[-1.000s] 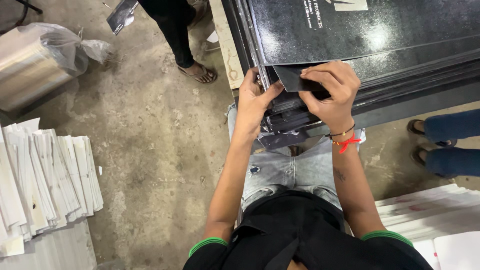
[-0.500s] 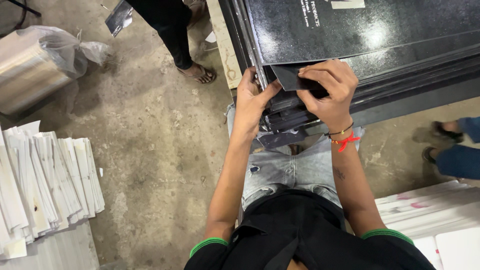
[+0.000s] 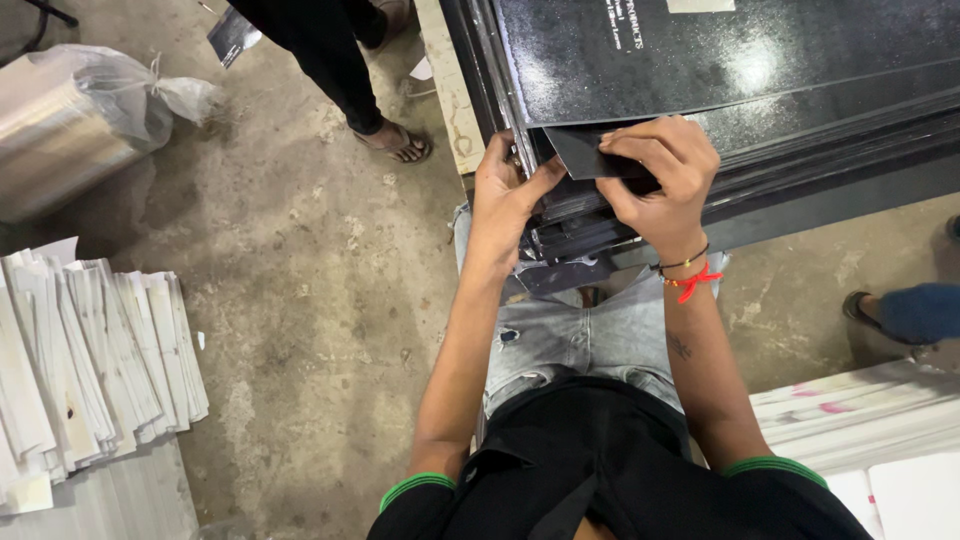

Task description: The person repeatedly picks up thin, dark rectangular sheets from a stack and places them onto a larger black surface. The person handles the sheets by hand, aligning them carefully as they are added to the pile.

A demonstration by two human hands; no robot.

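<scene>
Glossy black sheet stack (image 3: 720,70) on the bench edge, left hand (image 3: 505,195) gripping its corner, right hand (image 3: 655,175) pinching a dark sheet (image 3: 590,155) there; hands unmoved, bystander's sandalled foot (image 3: 400,145) stepped closer.

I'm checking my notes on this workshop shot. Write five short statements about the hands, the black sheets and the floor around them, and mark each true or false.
1. The right hand pinches a small black sheet on top of the stack of black sheets. True.
2. The left hand rests flat on the floor. False: it grips the near edge of the stack.
3. A red thread is tied around the right wrist. True.
4. The pale folded sheets lie on top of the black stack. False: they are piled on the floor to the person's left.
5. Another person's sandalled foot stands on the concrete floor beyond the left hand. True.
</scene>
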